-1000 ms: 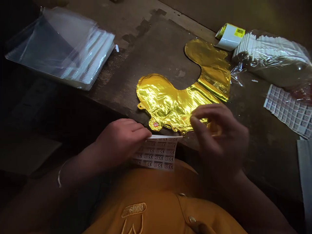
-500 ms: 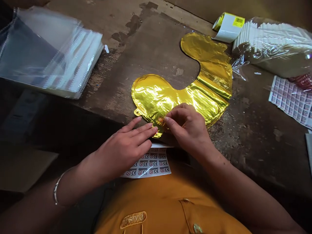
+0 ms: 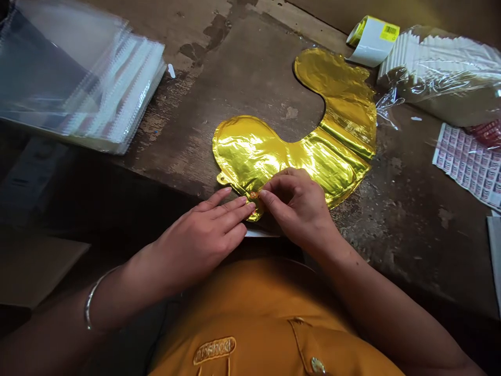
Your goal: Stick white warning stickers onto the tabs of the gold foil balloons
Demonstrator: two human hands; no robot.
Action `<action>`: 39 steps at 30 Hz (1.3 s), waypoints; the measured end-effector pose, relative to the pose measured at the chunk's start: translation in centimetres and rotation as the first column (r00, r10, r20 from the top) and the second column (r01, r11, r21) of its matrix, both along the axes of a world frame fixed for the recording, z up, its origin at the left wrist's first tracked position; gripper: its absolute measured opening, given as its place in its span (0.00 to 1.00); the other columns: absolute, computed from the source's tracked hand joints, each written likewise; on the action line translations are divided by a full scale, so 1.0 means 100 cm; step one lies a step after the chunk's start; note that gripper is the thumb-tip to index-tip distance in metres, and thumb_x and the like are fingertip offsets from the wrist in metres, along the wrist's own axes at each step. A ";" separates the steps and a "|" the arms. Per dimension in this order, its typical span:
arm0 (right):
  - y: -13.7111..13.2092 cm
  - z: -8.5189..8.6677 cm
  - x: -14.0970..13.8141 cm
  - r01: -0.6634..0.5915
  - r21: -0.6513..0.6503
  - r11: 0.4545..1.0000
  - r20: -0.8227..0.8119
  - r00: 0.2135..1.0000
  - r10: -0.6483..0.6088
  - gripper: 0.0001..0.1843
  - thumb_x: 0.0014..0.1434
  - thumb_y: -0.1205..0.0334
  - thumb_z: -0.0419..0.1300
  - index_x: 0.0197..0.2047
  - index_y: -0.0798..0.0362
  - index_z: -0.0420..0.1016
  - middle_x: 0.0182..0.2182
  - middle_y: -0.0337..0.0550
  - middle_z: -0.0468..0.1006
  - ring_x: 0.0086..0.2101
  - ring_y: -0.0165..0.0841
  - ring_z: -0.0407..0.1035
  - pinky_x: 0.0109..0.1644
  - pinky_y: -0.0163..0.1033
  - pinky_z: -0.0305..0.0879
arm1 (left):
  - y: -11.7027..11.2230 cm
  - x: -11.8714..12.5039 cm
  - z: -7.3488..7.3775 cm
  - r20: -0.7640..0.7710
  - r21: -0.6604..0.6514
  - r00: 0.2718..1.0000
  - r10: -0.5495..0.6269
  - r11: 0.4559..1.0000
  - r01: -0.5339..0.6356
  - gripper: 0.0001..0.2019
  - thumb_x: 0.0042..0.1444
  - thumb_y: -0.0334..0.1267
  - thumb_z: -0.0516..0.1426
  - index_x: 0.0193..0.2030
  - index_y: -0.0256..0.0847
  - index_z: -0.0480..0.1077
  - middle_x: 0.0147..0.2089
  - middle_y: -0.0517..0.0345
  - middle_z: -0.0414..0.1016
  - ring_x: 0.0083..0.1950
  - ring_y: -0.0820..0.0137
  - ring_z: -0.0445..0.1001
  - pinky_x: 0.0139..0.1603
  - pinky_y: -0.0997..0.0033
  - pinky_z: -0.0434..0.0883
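In the head view, 1 gold foil balloon (image 3: 309, 151) lies flat on 1 worn table (image 3: 250, 78). 1 small sticker (image 3: 253, 195) is at its near edge. To the balloon's left is 1 stack of clear bags (image 3: 82, 83), too overlapped to count. Beyond its far right end are 1 label roll (image 3: 373, 44) and 1 clear bag of white sticks (image 3: 442, 73), whose sticks cannot be counted. To its right lies 1 printed sheet (image 3: 467, 164). 2 white scraps show, 1 on each side of the balloon.

2 hands work at the balloon's near edge. The left hand (image 3: 209, 235) is palm down, fingers extended and slightly parted, fingertips resting on the edge; 1 bracelet (image 3: 87, 303) circles its wrist. The right hand (image 3: 299, 206) arches over the balloon, thumb and index finger pinching the sticker.

Compared with 0.5 s ago, both hands keep nearly the same pose, and the sticker sits slightly closer to the left fingertips. The CE-printed face of the paper sheet (image 3: 262, 233) on the balloon's near side is gone from sight; only a white strip remains. 1.0 s ago, the left hand gripped that sheet.
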State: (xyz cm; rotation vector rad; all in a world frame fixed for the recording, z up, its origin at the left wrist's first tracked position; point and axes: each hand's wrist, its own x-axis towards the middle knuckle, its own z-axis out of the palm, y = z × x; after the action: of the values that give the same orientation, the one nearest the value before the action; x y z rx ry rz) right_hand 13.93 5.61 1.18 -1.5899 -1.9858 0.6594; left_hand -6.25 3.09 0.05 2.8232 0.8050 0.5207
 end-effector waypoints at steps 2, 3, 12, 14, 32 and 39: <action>0.000 0.000 0.000 0.000 0.003 1.000 0.000 1.000 0.000 0.06 0.55 0.65 0.60 0.27 0.52 0.75 0.28 0.41 0.74 0.36 0.35 0.67 0.42 0.41 0.63 | 0.000 0.000 0.000 0.002 -0.001 1.000 -0.004 1.000 0.004 0.14 0.64 0.26 0.47 0.38 0.33 0.75 0.58 0.47 0.74 0.60 0.60 0.71 0.67 0.52 0.62; 0.000 -0.001 0.000 0.001 0.004 1.000 0.000 1.000 -0.001 0.06 0.55 0.65 0.61 0.27 0.52 0.75 0.28 0.41 0.74 0.36 0.35 0.67 0.42 0.41 0.63 | 0.000 0.000 0.000 0.004 -0.001 1.000 -0.005 1.000 0.005 0.14 0.64 0.26 0.47 0.38 0.33 0.75 0.58 0.47 0.74 0.60 0.60 0.71 0.67 0.52 0.62; 0.000 -0.001 0.000 0.008 0.013 1.000 0.014 1.000 -0.008 0.06 0.55 0.65 0.61 0.26 0.52 0.75 0.27 0.40 0.74 0.36 0.34 0.67 0.40 0.40 0.62 | -0.001 0.000 -0.001 0.019 0.001 1.000 0.001 1.000 -0.001 0.15 0.64 0.26 0.46 0.39 0.33 0.75 0.57 0.47 0.74 0.60 0.60 0.71 0.67 0.51 0.63; 0.000 -0.001 0.000 0.002 0.017 1.000 0.021 1.000 -0.002 0.06 0.55 0.65 0.61 0.26 0.52 0.75 0.27 0.41 0.74 0.35 0.34 0.66 0.40 0.40 0.62 | -0.001 0.000 -0.001 0.022 0.002 1.000 0.002 1.000 -0.002 0.15 0.64 0.26 0.46 0.38 0.33 0.75 0.56 0.46 0.75 0.59 0.60 0.72 0.66 0.51 0.63; 0.008 -0.009 0.001 0.170 0.123 0.978 0.267 0.943 -0.197 0.18 0.50 0.52 0.67 0.39 0.55 0.70 0.32 0.44 0.72 0.34 0.38 0.64 0.39 0.46 0.61 | -0.001 0.005 0.002 0.017 -0.011 0.999 0.043 0.999 -0.043 0.11 0.63 0.26 0.49 0.38 0.32 0.74 0.55 0.46 0.76 0.57 0.62 0.73 0.67 0.54 0.63; -0.015 0.006 0.019 -0.327 0.304 0.895 0.422 0.888 0.181 0.13 0.62 0.70 0.52 0.47 0.52 0.73 0.49 0.51 0.76 0.46 0.41 0.68 0.50 0.47 0.66 | 0.004 0.001 -0.004 0.041 -0.064 0.998 0.038 0.997 -0.035 0.09 0.62 0.27 0.51 0.41 0.35 0.73 0.55 0.51 0.76 0.58 0.66 0.73 0.68 0.57 0.61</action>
State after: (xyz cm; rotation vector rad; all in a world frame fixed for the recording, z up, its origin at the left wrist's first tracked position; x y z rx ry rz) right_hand 15.88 4.11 1.77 -1.3043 -2.4624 0.0411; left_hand -6.15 3.50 -0.35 2.7350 0.8514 0.5485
